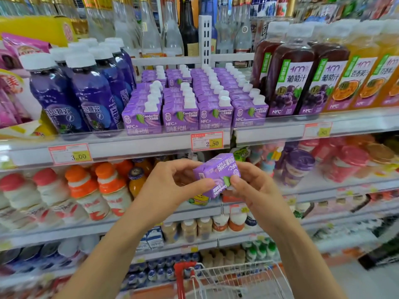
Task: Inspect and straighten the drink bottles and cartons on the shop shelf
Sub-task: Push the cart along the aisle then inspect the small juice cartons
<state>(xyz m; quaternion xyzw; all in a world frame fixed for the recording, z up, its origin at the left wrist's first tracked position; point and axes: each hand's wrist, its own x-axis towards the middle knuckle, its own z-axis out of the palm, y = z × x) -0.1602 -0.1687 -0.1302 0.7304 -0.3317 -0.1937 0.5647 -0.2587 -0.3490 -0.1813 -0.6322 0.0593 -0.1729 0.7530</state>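
Both hands, left hand (170, 186) and right hand (257, 193), got one purple carton (216, 173) in mid-air, below shelf (138, 145) edge where matching cartons (194, 100) sit in rows. I see left fingers (201, 184) pinching its left side, right thumb pressed on front, rest curled behind. Print reads upside down, carton tilted. Cap hidden, can't find it. Back rows blur out, lower shelves smeared. Cart (237, 277) cut off at bottom edge.
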